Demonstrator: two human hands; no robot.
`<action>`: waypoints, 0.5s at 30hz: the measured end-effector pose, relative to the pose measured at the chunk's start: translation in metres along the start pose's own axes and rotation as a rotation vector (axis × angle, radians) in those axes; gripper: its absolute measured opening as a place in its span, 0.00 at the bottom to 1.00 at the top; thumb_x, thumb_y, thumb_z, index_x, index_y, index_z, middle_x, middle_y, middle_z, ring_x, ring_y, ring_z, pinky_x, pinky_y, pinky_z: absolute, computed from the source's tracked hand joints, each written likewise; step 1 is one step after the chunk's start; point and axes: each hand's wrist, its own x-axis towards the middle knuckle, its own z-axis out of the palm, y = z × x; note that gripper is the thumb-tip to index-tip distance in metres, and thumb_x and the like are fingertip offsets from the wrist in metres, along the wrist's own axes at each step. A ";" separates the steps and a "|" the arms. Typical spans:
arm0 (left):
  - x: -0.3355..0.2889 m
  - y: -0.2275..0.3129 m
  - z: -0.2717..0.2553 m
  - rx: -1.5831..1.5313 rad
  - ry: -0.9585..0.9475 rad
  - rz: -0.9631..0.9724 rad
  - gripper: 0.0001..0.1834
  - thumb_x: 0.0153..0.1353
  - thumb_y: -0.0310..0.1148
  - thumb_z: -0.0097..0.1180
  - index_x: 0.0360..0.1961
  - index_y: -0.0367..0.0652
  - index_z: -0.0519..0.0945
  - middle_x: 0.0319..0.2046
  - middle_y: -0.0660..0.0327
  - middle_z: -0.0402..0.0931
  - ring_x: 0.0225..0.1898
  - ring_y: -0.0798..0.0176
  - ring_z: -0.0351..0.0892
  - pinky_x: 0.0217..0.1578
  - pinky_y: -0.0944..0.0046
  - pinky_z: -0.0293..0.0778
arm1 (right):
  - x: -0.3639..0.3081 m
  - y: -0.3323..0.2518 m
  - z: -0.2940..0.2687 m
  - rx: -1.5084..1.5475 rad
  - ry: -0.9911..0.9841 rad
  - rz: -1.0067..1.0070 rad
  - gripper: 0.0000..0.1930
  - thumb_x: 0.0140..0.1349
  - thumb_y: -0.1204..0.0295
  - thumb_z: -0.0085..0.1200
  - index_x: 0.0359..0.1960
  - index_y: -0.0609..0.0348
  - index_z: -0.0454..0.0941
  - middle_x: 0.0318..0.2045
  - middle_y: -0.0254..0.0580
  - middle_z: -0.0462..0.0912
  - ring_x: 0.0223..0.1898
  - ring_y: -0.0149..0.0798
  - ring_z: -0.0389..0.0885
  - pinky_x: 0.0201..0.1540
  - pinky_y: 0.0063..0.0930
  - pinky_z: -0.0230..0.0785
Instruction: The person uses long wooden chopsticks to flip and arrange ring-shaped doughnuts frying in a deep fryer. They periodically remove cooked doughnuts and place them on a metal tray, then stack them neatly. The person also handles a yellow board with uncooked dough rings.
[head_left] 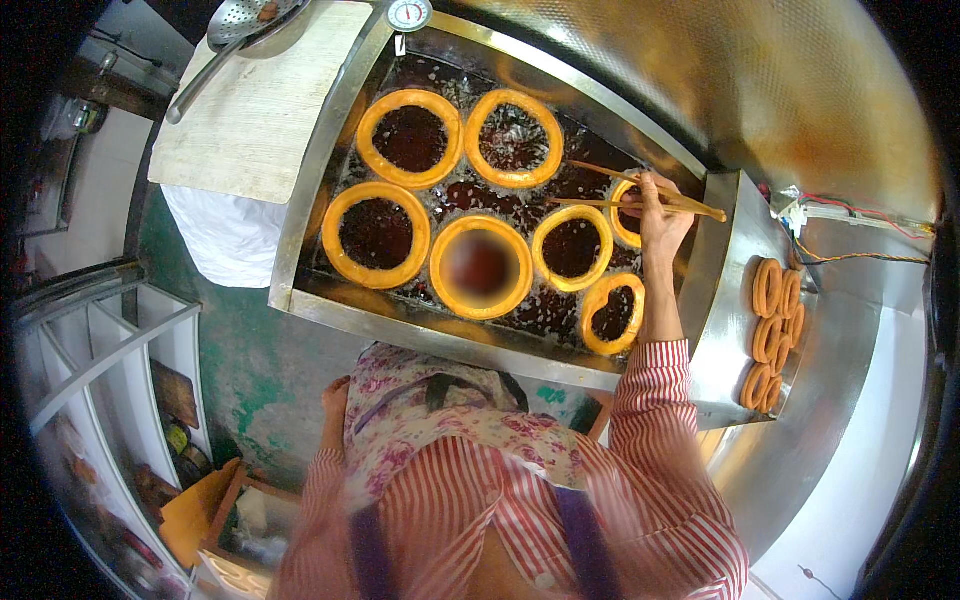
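My right hand (pixel 662 215) is closed around a pair of long wooden chopsticks (pixel 592 203), their tips spread apart and pointing left over the dark oil. Several golden dough rings float in the rectangular metal fryer (pixel 440 341). Nearest the chopsticks are an upper ring (pixel 553 150) and a slimmer ring (pixel 541 250); another ring (pixel 622 228) lies partly hidden beneath my hand. An uneven oval ring (pixel 592 318) floats beside my right wrist. Low beside the floral apron (pixel 400 400) hangs my left hand (pixel 335 398), its fingers mostly hidden.
Browned rings (pixel 767 288) are stacked on the metal ledge at the right, with loose wires (pixel 880 255) behind. A thermometer (pixel 408 14) sits at the fryer's back corner. On the pale board (pixel 270 110) rests a perforated skimmer (pixel 238 22). Shelving (pixel 110 345) stands at left.
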 end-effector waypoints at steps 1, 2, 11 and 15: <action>-0.003 0.007 -0.001 -0.014 -0.001 0.001 0.15 0.55 0.36 0.54 0.42 0.44 0.81 0.39 0.59 0.80 0.43 0.64 0.78 0.46 0.66 0.70 | -0.001 0.001 -0.001 0.007 -0.015 -0.021 0.09 0.58 0.73 0.55 0.33 0.70 0.76 0.23 0.46 0.79 0.20 0.35 0.80 0.21 0.24 0.74; -0.011 0.021 -0.004 -0.030 0.002 0.000 0.15 0.55 0.37 0.54 0.42 0.45 0.81 0.39 0.59 0.80 0.43 0.64 0.78 0.46 0.66 0.70 | -0.001 0.002 -0.002 0.017 -0.033 -0.042 0.10 0.58 0.73 0.55 0.34 0.70 0.76 0.24 0.46 0.79 0.21 0.35 0.81 0.21 0.25 0.75; -0.006 0.011 -0.001 -0.022 -0.001 0.040 0.15 0.55 0.38 0.54 0.42 0.46 0.81 0.40 0.58 0.80 0.44 0.63 0.78 0.46 0.64 0.70 | -0.006 -0.004 -0.014 -0.099 -0.049 -0.080 0.11 0.59 0.71 0.54 0.32 0.71 0.75 0.23 0.48 0.80 0.21 0.36 0.81 0.21 0.25 0.76; -0.016 0.032 -0.001 -0.013 -0.002 0.019 0.15 0.55 0.37 0.53 0.43 0.45 0.80 0.40 0.57 0.80 0.44 0.62 0.77 0.46 0.64 0.70 | -0.019 -0.016 -0.003 -0.058 -0.062 0.006 0.12 0.59 0.70 0.54 0.32 0.71 0.75 0.23 0.48 0.80 0.22 0.36 0.81 0.21 0.25 0.76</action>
